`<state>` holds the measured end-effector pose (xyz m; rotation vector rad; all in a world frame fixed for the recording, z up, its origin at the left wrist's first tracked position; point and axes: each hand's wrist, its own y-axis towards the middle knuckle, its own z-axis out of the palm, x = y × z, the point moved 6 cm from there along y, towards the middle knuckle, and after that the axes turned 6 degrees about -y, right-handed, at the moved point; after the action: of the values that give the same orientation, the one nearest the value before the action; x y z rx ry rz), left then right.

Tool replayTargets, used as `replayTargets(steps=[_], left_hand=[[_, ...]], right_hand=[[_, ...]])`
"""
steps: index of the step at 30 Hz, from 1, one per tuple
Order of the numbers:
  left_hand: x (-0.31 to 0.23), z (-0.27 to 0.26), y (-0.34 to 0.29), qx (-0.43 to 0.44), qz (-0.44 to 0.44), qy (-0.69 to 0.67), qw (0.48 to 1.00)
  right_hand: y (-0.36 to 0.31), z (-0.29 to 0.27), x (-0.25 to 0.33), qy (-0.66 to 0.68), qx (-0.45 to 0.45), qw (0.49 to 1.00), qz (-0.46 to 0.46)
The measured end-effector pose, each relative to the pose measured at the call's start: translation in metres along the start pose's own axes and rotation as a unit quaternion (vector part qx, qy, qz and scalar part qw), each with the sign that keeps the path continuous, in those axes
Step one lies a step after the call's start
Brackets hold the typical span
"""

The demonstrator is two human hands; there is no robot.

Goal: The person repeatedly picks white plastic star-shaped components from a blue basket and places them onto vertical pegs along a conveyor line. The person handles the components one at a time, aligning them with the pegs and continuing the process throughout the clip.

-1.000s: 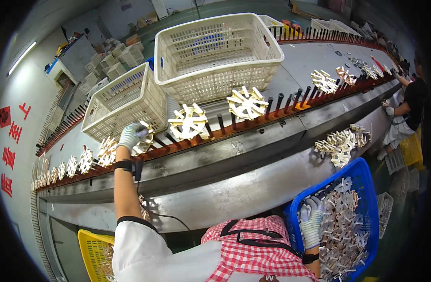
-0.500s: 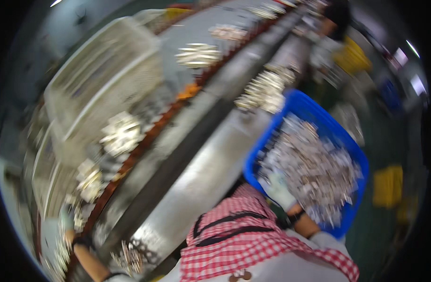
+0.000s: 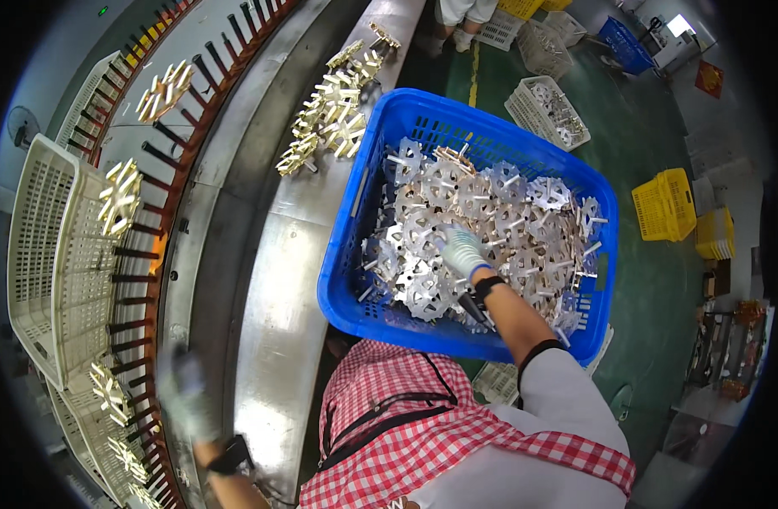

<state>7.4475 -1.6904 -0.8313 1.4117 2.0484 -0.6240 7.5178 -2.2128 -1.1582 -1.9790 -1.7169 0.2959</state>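
A blue plastic basket (image 3: 338, 293) stands in front of me, heaped with flat, whitish translucent spoked discs (image 3: 444, 182) that have short white rods. My right hand (image 3: 462, 252), in a pale glove, reaches into the heap. Its fingers are drawn together on the discs; what they hold is hidden. My left hand (image 3: 185, 394), also gloved, is smeared by motion beside the row of dark upright pegs (image 3: 136, 301). Cream-coloured spoked pieces with rods (image 3: 120, 197) sit on some of the pegs. More such rodded pieces (image 3: 334, 106) lie piled on the metal ledge left of the basket.
A metal ledge (image 3: 278, 280) runs between the basket and the peg line. White crates (image 3: 45, 254) stand beyond the pegs. Behind the basket are a white crate of discs (image 3: 548, 110) and yellow crates (image 3: 664, 204) on the green floor. A person's legs (image 3: 465, 13) show at the top.
My view has swung, bringing the basket nearer the middle. My left hand has come away from the cream pieces at the far left toward the ledge. My right hand remains in the basket, deeper among the discs.
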Motion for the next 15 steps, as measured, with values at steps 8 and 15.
replayTargets(steps=[8,15], left_hand=[[0.014,0.469,0.021,0.412,-0.005,0.204,0.888],[0.131,0.562,0.007,0.501,0.009,0.26,0.825]], right_hand=[[0.088,0.053,0.009,-0.145,0.084,0.985,-0.03],[0.043,0.037,-0.052,0.226,-0.086,0.97,-0.003]])
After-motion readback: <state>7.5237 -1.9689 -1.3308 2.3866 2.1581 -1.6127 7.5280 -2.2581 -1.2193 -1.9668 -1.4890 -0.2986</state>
